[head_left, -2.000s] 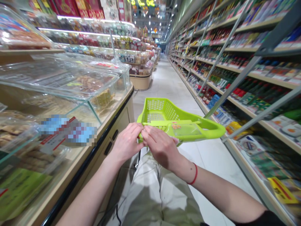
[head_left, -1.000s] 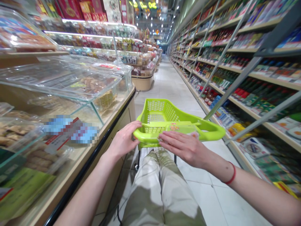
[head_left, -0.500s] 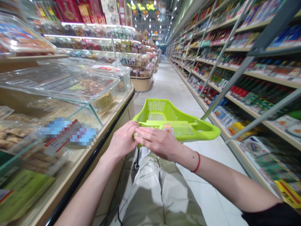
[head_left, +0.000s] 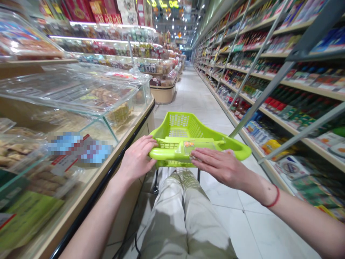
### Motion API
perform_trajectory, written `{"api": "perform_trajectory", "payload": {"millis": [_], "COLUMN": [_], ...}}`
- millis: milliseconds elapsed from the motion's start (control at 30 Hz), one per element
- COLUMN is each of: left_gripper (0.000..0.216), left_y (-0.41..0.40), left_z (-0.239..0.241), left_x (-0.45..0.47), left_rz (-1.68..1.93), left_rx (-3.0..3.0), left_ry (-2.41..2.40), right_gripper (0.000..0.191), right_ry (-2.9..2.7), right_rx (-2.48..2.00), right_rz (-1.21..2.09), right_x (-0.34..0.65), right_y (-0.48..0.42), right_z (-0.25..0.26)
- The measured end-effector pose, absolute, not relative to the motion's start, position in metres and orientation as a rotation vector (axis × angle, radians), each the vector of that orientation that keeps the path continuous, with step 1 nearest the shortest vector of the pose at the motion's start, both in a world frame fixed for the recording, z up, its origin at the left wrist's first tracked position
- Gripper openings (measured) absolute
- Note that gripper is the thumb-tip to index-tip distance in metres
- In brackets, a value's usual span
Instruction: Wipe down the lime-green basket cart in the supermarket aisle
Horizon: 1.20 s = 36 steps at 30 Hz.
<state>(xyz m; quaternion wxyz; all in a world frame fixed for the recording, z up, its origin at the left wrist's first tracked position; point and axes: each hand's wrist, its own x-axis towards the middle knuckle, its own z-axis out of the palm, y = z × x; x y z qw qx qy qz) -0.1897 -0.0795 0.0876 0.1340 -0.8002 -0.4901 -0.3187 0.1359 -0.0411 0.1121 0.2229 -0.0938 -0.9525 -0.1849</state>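
Note:
A bright green shopping cart (head_left: 185,124) stands right in front of my legs, its perforated basket pointing up the aisle. My left hand (head_left: 138,155) is curled over the left end of the cart's handle (head_left: 167,154). Farther right, my right hand (head_left: 223,166) lies across the handle with straight fingers pressed side by side, the fingertips near the clear panel (head_left: 198,145) on the cart. A red string bracelet (head_left: 275,197) is round my right wrist. Behind that hand a small pale patch shows, which I cannot make out. The basket's visible inside holds no goods.
On the left runs a display counter with a black bumper edge (head_left: 113,169), carrying clear-lidded bins (head_left: 81,93) of packed food. Tall shelves (head_left: 269,68) of packaged goods line the right, with a slanted grey metal frame (head_left: 265,95) in front. Pale floor tiles (head_left: 185,86) stretch ahead between them.
My right hand has slid right along the handle, away from my left hand, which it overlapped before. My left hand has shifted slightly left. The cart has hardly moved.

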Motion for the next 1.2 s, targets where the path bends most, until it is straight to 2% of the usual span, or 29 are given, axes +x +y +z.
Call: {"api": "perform_trajectory", "payload": {"millis": [100, 267, 433, 867, 1033, 1200], "left_gripper": [0.037, 0.025, 0.015, 0.029, 0.042, 0.047], "left_y": [-0.081, -0.081, -0.080, -0.083, -0.088, -0.089], "left_z": [0.092, 0.092, 0.090, 0.090, 0.089, 0.087], "left_x": [-0.182, -0.178, -0.187, -0.194, -0.176, -0.165], "left_rz": [-0.868, -0.837, -0.856, -0.844, -0.833, -0.769], "left_rx": [-2.335, -2.298, -2.271, -2.234, -2.247, -2.239], "left_ry": [-1.381, -1.387, -1.425, -1.368, -1.310, -1.346], "right_gripper": [0.046, 0.031, 0.029, 0.047, 0.044, 0.036], "right_ry": [-2.644, -2.612, -2.561, -2.712, -2.671, -2.603], "right_rx": [-0.223, -0.130, -0.105, -0.207, -0.158, -0.060], "right_rz": [-0.548, -0.623, -0.568, -0.459, -0.511, -0.646], "right_x": [0.115, 0.056, 0.024, 0.155, 0.137, 0.083], "right_y": [-0.043, -0.045, -0.042, -0.044, -0.041, -0.040], "right_z": [0.115, 0.118, 0.112, 0.111, 0.114, 0.116]}}
